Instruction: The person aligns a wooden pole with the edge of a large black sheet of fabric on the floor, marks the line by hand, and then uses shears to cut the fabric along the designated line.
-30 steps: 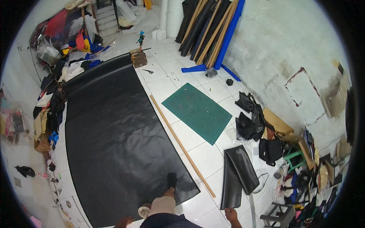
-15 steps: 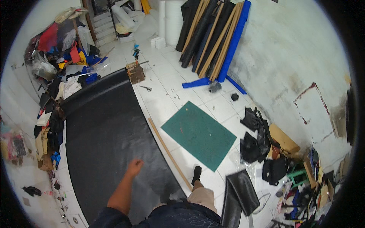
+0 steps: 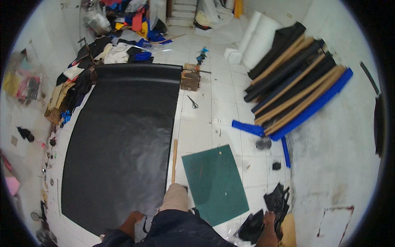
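Observation:
A long black sheet (image 3: 123, 119), smooth and slightly shiny, lies unrolled over the floor from a roll at its far end. Close to my body, my left hand (image 3: 136, 215) hangs over the sheet's near part; its fingers are too unclear to read. My right hand (image 3: 269, 217) is out at the lower right, in front of black material pieces (image 3: 276, 202). Whether it touches them I cannot make out, and its fingers are blurred. Between the hands, a green cutting mat (image 3: 216, 185) lies on the tiles. A wooden stick (image 3: 175, 158) runs along the sheet's right edge.
Scissors (image 3: 192, 103) lie on the tiles near a wooden block (image 3: 190, 79) at the roll's end. Several rolls (image 3: 296, 78) lean at the right wall, with a blue strip (image 3: 247, 126) by them. Piled fabrics (image 3: 123, 51) line the far left. My knee (image 3: 175, 197) is beside the sheet.
The view has swung, so the sheet now runs nearly straight ahead. My left hand has drawn back toward my body. My right hand has come into view near the black pieces.

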`<state>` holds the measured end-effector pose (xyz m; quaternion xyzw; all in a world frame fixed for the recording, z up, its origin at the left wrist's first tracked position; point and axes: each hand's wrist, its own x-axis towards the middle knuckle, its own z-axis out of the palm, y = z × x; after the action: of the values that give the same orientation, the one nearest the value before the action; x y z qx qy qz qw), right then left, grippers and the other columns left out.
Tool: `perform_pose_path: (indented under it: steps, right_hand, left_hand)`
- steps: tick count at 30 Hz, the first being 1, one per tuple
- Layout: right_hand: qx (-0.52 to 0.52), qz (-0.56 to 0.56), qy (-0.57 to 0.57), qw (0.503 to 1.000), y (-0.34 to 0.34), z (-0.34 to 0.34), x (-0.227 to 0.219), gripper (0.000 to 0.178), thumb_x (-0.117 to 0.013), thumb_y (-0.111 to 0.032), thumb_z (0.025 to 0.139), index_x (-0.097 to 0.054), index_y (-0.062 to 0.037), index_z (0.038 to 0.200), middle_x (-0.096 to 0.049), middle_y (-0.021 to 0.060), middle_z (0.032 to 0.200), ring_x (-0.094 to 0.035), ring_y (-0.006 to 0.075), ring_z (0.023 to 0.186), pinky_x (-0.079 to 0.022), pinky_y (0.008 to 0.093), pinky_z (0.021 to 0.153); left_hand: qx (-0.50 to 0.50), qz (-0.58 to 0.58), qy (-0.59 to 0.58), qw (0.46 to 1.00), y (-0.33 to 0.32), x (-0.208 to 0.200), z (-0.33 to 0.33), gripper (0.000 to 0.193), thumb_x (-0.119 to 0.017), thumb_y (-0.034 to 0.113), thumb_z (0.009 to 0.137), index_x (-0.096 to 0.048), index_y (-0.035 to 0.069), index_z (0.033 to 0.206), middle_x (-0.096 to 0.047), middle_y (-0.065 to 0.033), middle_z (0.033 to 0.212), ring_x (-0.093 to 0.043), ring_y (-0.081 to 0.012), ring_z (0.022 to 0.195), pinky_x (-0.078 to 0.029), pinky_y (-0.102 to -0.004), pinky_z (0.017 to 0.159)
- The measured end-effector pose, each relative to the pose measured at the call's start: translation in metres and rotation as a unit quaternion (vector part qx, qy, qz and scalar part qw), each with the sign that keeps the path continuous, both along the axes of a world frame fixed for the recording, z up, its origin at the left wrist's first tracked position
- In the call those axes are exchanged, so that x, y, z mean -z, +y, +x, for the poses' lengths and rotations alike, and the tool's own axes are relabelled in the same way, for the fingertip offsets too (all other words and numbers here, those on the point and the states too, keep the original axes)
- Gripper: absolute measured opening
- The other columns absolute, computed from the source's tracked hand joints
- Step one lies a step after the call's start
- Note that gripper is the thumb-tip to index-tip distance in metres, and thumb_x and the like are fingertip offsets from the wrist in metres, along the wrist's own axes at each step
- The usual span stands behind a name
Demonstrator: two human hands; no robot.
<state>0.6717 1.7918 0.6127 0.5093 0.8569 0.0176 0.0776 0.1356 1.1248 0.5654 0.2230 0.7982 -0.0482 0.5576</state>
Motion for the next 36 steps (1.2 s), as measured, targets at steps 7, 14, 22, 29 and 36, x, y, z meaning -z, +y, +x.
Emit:
perform_pose_path:
  steps: [7,14,22,29,36]
  right_hand:
    - [-0.072,-0.29,0.455,0.838,0.144,-0.491,-0.037,0.022,-0.056,-0.02,0.096,-0.062,-0.001,0.107,-0.064,0.0055,0.085,-0.061,0.0136,0.075,-0.051,0.0288,0.067]
    - [-0.334,-0.454,0.002,0.826,0.039,-0.731,-0.058,0.042,-0.058,-0.038,0.094,-0.061,-0.0047,0.119,-0.068,0.0156,0.11,-0.066,0.0277,0.096,-0.051,0.0384,0.087]
    - [-0.591,-0.429,-0.043,0.681,0.113,-0.896,-0.067,0.045,-0.062,-0.039,0.09,-0.062,-0.0039,0.118,-0.064,0.0243,0.111,-0.062,0.0371,0.106,-0.048,0.0443,0.092]
    - [-0.721,-0.293,-0.361,0.514,0.215,-1.089,-0.04,0.052,-0.056,-0.048,0.092,-0.058,-0.0077,0.126,-0.066,0.0161,0.11,-0.059,0.0356,0.11,-0.048,0.0464,0.091]
    - [-0.506,-0.417,-0.711,0.256,0.27,-1.145,-0.084,0.044,-0.045,-0.034,0.1,-0.051,-0.0075,0.134,-0.055,0.0231,0.131,-0.052,0.0375,0.123,-0.041,0.0467,0.101]
  left_hand:
    - [0.069,0.108,0.107,0.986,0.092,0.064,-0.08,0.039,-0.049,0.026,0.092,-0.062,0.018,0.128,-0.065,-0.0177,0.118,-0.06,-0.0404,0.111,-0.049,-0.05,0.092]
    - [-0.512,0.249,0.077,0.818,0.33,-0.079,-0.265,0.045,-0.06,0.038,0.089,-0.066,0.003,0.117,-0.07,-0.0188,0.108,-0.065,-0.0307,0.104,-0.049,-0.0391,0.09]
    - [-0.554,0.282,0.21,0.755,0.447,-0.103,-0.352,0.043,-0.063,0.038,0.089,-0.068,0.004,0.114,-0.07,-0.0194,0.104,-0.067,-0.0336,0.098,-0.051,-0.0408,0.086]
    - [-0.524,0.209,0.301,0.769,0.608,-0.018,-0.306,0.033,-0.058,0.037,0.089,-0.071,0.015,0.11,-0.064,-0.0162,0.118,-0.059,-0.038,0.109,-0.045,-0.0472,0.099]
    - [-0.628,0.345,-0.274,0.642,0.687,-0.112,-0.295,0.037,-0.064,0.031,0.086,-0.065,0.01,0.117,-0.064,-0.0178,0.112,-0.062,-0.0365,0.106,-0.047,-0.0436,0.095]
